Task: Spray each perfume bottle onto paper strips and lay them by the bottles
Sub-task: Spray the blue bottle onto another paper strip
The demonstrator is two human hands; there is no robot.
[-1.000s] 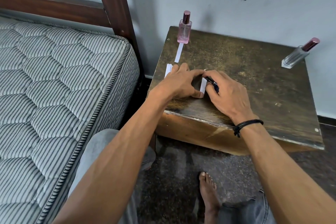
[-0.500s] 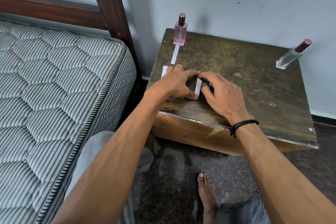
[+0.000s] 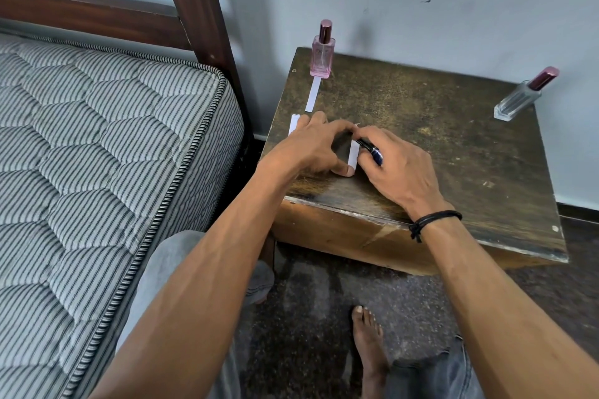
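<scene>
A pink perfume bottle (image 3: pixel 322 50) stands at the back left corner of the worn wooden table (image 3: pixel 453 146), with a white paper strip (image 3: pixel 313 94) lying just in front of it. A clear bottle with a dark red cap (image 3: pixel 522 95) stands at the back right. My left hand (image 3: pixel 311 147) presses a paper strip (image 3: pixel 352 152) flat on the table with thumb and forefinger. More white strips (image 3: pixel 293 123) peek out beyond its fingers. My right hand (image 3: pixel 393 165) grips a dark blue pen (image 3: pixel 371 150) with its tip at that strip.
A striped mattress (image 3: pixel 97 155) on a dark wooden bed frame (image 3: pixel 194 0) lies close to the table's left side. A pale wall runs behind the table. My bare foot (image 3: pixel 368 340) and grey-trousered knees are on the dark floor below.
Both hands stay on the strip near the table's front left; the pen has shifted only slightly. The view has drifted a little.
</scene>
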